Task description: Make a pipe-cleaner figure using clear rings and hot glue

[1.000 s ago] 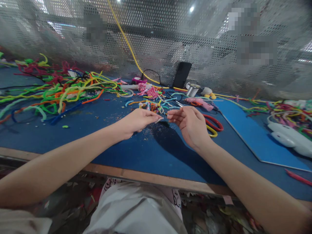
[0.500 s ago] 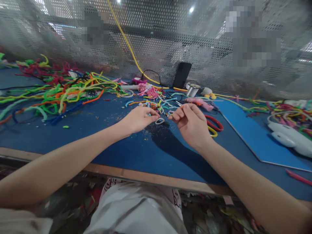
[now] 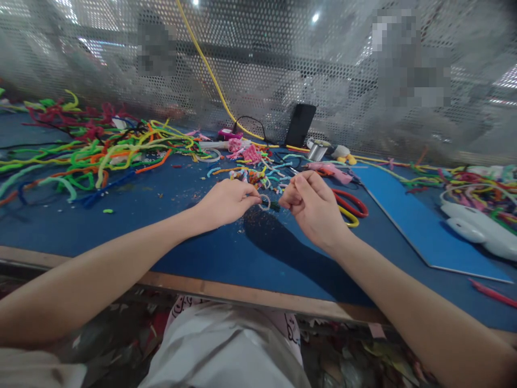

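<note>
My left hand (image 3: pixel 231 202) pinches a small whitish ring (image 3: pixel 265 202) between thumb and fingertips, low over the blue table. To its right, my right hand (image 3: pixel 313 205) is closed, thumb against curled fingers; whatever lies in that pinch is too small to make out. A dark green tuft (image 3: pixel 274 206) shows between the two hands. Just beyond them lies a heap of short coloured pieces (image 3: pixel 252 175) in white, orange, yellow and blue. Scissors with red and yellow handles (image 3: pixel 352 203) lie beside my right hand, partly hidden by it.
Tangled fuzzy coloured stems (image 3: pixel 133 145) cover the left back. A phone (image 3: pixel 300 125) leans on the perforated metal screen, near a silver spool (image 3: pixel 317 151). A pink glue gun (image 3: pixel 333 172), a blue board (image 3: pixel 420 221) and a white device (image 3: pixel 480 226) are at right.
My right hand has shifted slightly left and its fingers have curled in more. The ring now stands more upright at my left fingertips.
</note>
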